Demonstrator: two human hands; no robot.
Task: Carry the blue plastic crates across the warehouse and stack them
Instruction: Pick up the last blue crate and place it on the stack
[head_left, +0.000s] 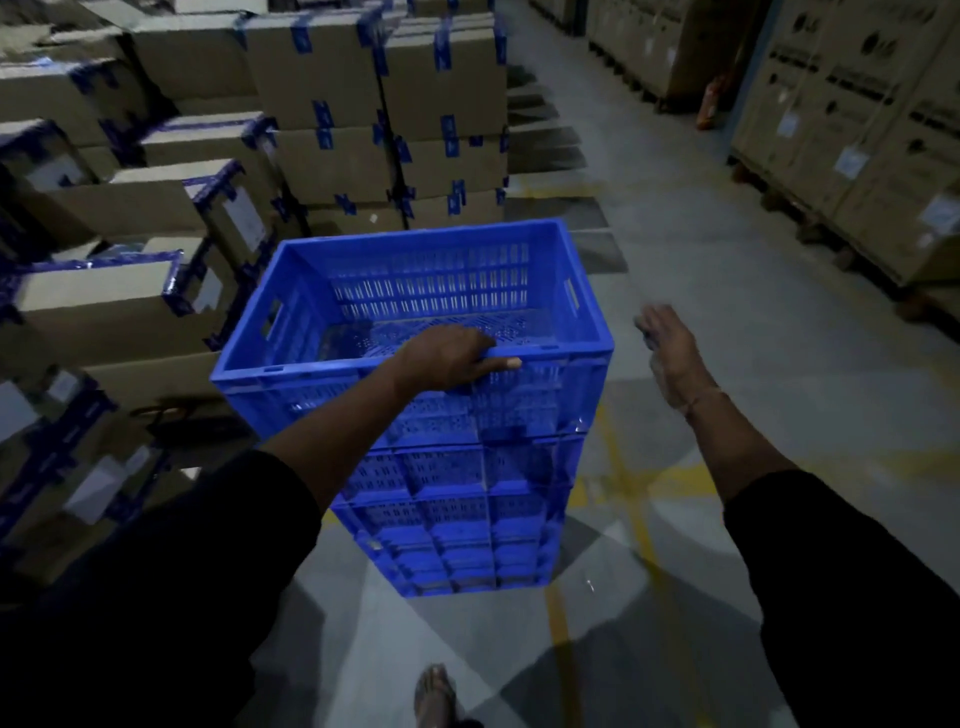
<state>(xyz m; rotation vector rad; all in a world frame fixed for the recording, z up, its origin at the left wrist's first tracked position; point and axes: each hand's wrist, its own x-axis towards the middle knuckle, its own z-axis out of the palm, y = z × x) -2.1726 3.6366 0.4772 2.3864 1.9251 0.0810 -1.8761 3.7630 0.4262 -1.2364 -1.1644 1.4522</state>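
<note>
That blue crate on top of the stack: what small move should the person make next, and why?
Probably bring the right hand onto the top crate. Only the left hand grips its near rim, while the right hangs open in the air beside it. Two hands would steady it on the stack of crates below.

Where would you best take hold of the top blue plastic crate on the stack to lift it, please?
Probably by the two slot handles in the short end walls of the top blue plastic crate, one hand from each side. The left hand grips only the near rim; the right hand is free beside it.
</note>
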